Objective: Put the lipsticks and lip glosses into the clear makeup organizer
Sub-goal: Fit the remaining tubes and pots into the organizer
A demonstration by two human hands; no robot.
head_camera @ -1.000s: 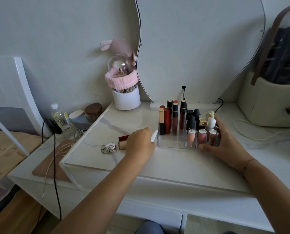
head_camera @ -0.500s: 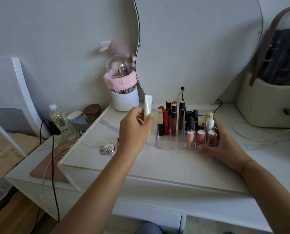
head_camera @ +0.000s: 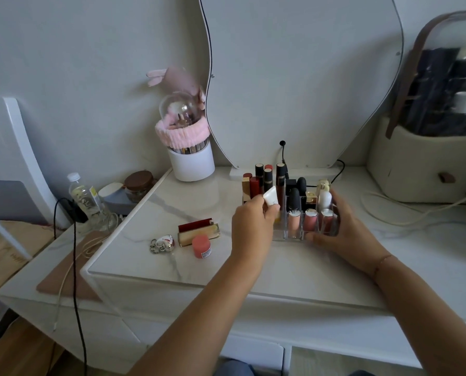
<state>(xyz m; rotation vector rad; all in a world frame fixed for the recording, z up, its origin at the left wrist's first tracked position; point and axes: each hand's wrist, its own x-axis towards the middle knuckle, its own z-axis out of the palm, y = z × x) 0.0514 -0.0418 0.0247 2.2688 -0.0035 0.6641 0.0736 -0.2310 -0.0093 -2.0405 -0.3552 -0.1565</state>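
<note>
- The left hand (head_camera: 253,223) is closed around a small white tube (head_camera: 271,199), with fingers and thumb pinching its lower part.
- The tube tilts, with its upper end leaning right. It sits at the front left of the clear makeup organizer (head_camera: 288,238). The fingers hide its lower end, so I cannot tell whether it is inside a compartment.
- The right hand (head_camera: 340,232) grips the organizer's right front corner, with fingers curled round the side wall and the thumb along the front.
- The organizer stands on the white marble-look counter (head_camera: 253,270), just in front of the mirror (head_camera: 294,77).
- Tall lip glosses (head_camera: 264,180) stand upright at its back left and black bullet lipsticks (head_camera: 294,198) in the middle. Three pink glosses with silver caps (head_camera: 311,219) fill the front row.
- A red and gold lipstick (head_camera: 199,229) lies on its side on the counter, left of the hands. A short pink tube (head_camera: 201,246) lies touching its near side.
- A heart keychain (head_camera: 162,244) lies just beside them, further left.
- A white brush holder (head_camera: 192,164) wrapped in a pink headband stands at the back left, and a cream bag (head_camera: 421,164) at the far right.
</note>
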